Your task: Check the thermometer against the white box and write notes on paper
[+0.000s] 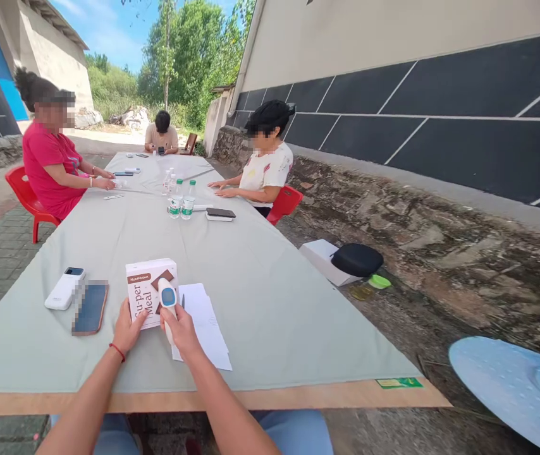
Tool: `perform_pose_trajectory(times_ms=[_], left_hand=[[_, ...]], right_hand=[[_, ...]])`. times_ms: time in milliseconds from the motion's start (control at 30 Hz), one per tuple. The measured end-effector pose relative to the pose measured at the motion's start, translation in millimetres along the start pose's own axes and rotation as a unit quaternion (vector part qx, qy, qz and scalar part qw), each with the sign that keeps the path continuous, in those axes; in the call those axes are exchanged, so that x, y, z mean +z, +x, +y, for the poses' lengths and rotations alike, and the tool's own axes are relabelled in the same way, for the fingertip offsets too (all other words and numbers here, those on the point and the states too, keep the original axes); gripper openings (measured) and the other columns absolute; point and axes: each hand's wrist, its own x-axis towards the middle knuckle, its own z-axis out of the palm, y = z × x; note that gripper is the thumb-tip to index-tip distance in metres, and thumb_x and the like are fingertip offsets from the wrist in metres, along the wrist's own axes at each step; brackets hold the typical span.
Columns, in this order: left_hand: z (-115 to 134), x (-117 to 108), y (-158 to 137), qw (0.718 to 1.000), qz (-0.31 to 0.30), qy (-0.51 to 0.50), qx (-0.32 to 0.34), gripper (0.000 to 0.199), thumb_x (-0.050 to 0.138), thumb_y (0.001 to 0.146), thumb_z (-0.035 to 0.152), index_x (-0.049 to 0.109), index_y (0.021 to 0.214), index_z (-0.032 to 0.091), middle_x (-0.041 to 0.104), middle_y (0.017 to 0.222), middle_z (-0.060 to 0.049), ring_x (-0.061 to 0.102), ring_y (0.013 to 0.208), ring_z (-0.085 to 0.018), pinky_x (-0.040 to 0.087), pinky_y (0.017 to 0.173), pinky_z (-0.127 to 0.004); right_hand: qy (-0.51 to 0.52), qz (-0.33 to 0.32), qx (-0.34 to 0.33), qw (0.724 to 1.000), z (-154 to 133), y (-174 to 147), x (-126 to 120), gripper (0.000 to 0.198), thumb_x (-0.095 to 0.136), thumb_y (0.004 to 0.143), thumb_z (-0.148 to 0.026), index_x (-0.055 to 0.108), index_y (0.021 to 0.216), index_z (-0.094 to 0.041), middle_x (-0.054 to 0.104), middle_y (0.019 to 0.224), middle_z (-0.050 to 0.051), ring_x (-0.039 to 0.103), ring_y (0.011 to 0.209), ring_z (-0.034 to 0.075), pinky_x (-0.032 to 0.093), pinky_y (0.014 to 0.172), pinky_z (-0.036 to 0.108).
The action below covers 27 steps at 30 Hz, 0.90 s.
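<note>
Thermometer [169,309] of the handheld infrared sort is in the right hand [182,330], whose fingers wrap its white handle; it overlaps the Su-per Meal carton [145,296], which the left hand [128,327] grips at its lower left, thumb over the printed front. Both things are at the near end of the cloth-covered table [279,303]; whether the carton rests on it, or the thermometer touches the carton, I cannot tell. As for progress, both things look to be taken up and neither is set down. The thermometer's screen [168,296] shows, but no reading can be made out, so what is finished and how much is left are uncertain. White papers [206,335] lie right of the carton; a smartphone [92,307] and a power bank [64,291] lie to its left, untouched
</note>
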Motion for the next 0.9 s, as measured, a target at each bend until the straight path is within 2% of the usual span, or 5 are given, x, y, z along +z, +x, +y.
perform_pose_trajectory(times_ms=[167, 367, 600, 767, 900], left_hand=[[0.1, -6.1, 3.7, 0.996, -0.088, -0.003, 0.014, 0.063, 0.064, 0.077, 0.052, 0.053, 0.128, 0.016, 0.060, 0.126, -0.014, 0.055, 0.117, -0.029, 0.041, 0.102, -0.043], [-1.8, -4.9, 4.0, 1.000, -0.025, 0.006, 0.012, 0.061, 0.063, 0.079, 0.051, 0.053, 0.127, 0.015, 0.062, 0.126, -0.014, 0.057, 0.116, -0.030, 0.041, 0.101, -0.043], [5.0, -8.4, 8.2, 0.998, -0.043, -0.016, -0.043, 0.070, 0.068, 0.071, 0.058, 0.053, 0.124, 0.014, 0.063, 0.124, -0.015, 0.060, 0.113, -0.031, 0.047, 0.095, -0.044], [18.0, -17.5, 29.8, 0.995, -0.055, -0.018, -0.082, 0.073, 0.070, 0.065, 0.064, 0.054, 0.114, 0.012, 0.064, 0.118, -0.017, 0.061, 0.110, -0.033, 0.048, 0.094, -0.046], [19.9, -16.7, 54.4, 0.998, 0.005, -0.022, -0.057, 0.071, 0.073, 0.065, 0.059, 0.051, 0.116, 0.013, 0.061, 0.122, -0.018, 0.059, 0.112, -0.031, 0.048, 0.095, -0.045]], right_hand=[[0.039, 0.014, 0.004, 0.999, -3.0, -2.8, -1.2, 0.032, 0.062, 0.073, -0.052, 0.051, 0.072, -0.021, 0.052, 0.057, -0.005, 0.043, 0.052, 0.011, 0.035, 0.053, 0.025], [0.072, 0.022, 0.000, 0.997, -26.2, -19.5, -12.4, 0.033, 0.062, 0.075, -0.051, 0.050, 0.067, -0.021, 0.051, 0.057, -0.004, 0.043, 0.051, 0.010, 0.034, 0.051, 0.025], [0.030, 0.085, -0.063, 0.994, -62.2, -47.0, -50.3, 0.029, 0.062, 0.078, -0.046, 0.053, 0.071, -0.020, 0.053, 0.061, -0.003, 0.046, 0.057, 0.012, 0.037, 0.056, 0.025], [0.033, 0.091, -0.095, 0.991, -75.3, -66.5, -64.7, 0.031, 0.061, 0.080, -0.050, 0.053, 0.075, -0.020, 0.052, 0.064, -0.002, 0.046, 0.060, 0.013, 0.037, 0.058, 0.026], [0.020, 0.083, -0.098, 0.992, -80.5, -74.2, -69.4, 0.033, 0.061, 0.080, -0.052, 0.056, 0.077, -0.019, 0.053, 0.065, -0.002, 0.047, 0.061, 0.013, 0.037, 0.059, 0.026]])
